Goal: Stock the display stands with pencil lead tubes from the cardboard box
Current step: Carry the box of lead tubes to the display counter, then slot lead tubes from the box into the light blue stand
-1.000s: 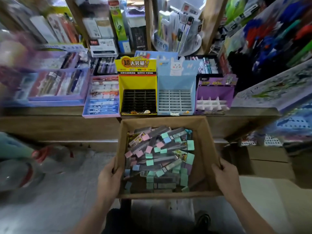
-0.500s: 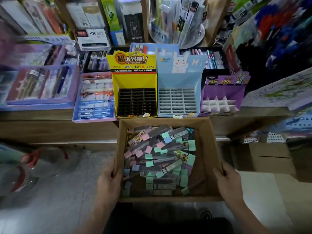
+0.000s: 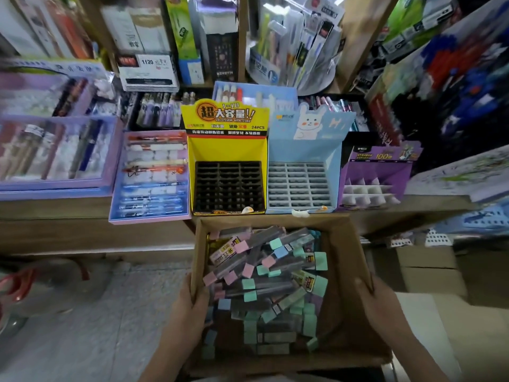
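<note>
Two bare hands held the open brown cardboard box (image 3: 345, 271) by its side walls. The left hand (image 3: 187, 312) was wrapped over the left wall, thumb inside the rim and fingers outside, pressed against the cardboard. The right hand (image 3: 385, 310) clasped the right wall in the same way, its fingertips hooked over the top edge.

Inside the box lay a loose heap of grey translucent pencil lead tubes (image 3: 264, 282) with pastel caps in pink, mint green, blue and purple. The tubes lay crossed at mixed angles, most of them in the left and centre part of the box; bare cardboard showed along the right side.

Just beyond the far edge of the box, three display stands stood side by side on a wooden shelf (image 3: 96, 232). The yellow cardboard display stand (image 3: 227, 150) held a black slotted tray with its slots vacant. The light-blue display stand with a rabbit drawing (image 3: 305, 150) stood touching it on the right and held a grey slotted tray, also vacant. The purple display stand (image 3: 377, 172) stood at the far right and held white dividers. A pink-and-blue tray of pens (image 3: 151, 175) lay left of the yellow stand.
</note>
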